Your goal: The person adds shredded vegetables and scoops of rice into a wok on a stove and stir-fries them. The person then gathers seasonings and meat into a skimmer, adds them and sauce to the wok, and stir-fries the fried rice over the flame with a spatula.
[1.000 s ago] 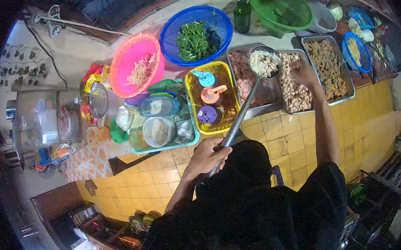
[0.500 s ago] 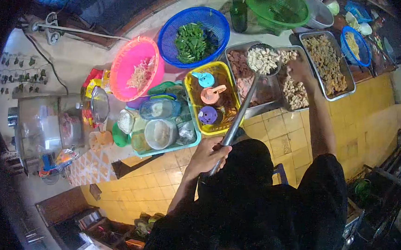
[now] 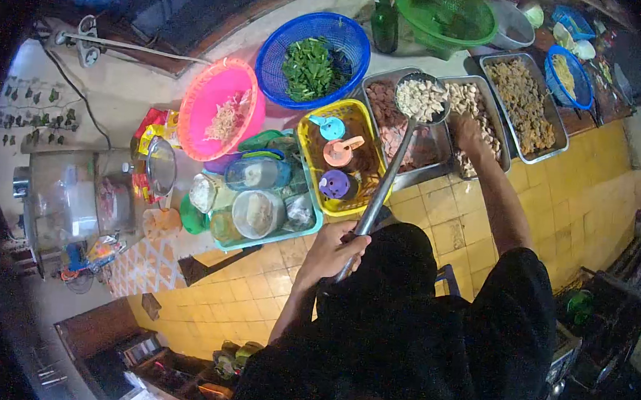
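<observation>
We record the ladle (image 3: 389, 179) gripped in our left hand (image 3: 335, 250), its bowl (image 3: 441, 117) upper centre, near our right hand (image 3: 468, 136) (closure indeterminate).

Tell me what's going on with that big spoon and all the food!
Someone's left grip is closed around the handle of a long-handled ladle. Its bowl holds pale chopped pieces, over a metal tray of brown and pink food. The right grip is down at the neighbouring tray, which holds similar pale bits; I can't tell whether it has any. Chopped greens lie in a blue basket nearby.
</observation>
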The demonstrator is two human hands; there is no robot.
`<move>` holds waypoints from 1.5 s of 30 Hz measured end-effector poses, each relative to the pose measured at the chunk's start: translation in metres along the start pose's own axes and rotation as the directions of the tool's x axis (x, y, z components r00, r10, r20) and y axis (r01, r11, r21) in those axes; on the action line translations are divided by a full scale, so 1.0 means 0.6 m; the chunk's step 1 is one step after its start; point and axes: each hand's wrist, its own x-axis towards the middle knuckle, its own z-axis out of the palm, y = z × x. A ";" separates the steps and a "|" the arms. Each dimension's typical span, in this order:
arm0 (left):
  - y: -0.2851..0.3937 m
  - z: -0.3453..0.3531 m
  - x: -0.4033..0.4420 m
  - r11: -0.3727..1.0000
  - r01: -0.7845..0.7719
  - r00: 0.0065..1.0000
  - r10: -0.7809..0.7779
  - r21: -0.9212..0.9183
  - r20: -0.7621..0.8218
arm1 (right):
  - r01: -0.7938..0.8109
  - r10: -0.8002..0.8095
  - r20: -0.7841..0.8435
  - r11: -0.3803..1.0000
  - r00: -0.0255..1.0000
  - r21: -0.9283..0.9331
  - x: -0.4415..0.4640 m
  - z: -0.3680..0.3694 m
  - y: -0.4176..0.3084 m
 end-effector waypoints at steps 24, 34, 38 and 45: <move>0.020 0.028 -0.016 0.993 0.020 0.999 -0.015 0.119 -0.038 | -0.018 -0.024 0.231 0.984 0.973 0.175 0.026 -0.162 -0.286; 0.002 0.028 -0.040 1.000 0.008 1.000 -0.008 0.002 -0.002 | -0.048 0.032 0.074 0.971 0.997 0.233 0.019 -0.192 -0.267; -0.020 0.011 -0.075 0.995 -0.076 0.997 0.077 0.063 -0.018 | -0.218 0.219 -0.108 0.976 0.970 0.023 -0.035 -0.150 -0.170; -0.078 -0.004 -0.205 0.971 -0.208 0.965 0.183 -0.122 -0.186 | -0.164 0.070 -0.195 0.838 0.978 -0.521 -0.060 -0.110 -0.085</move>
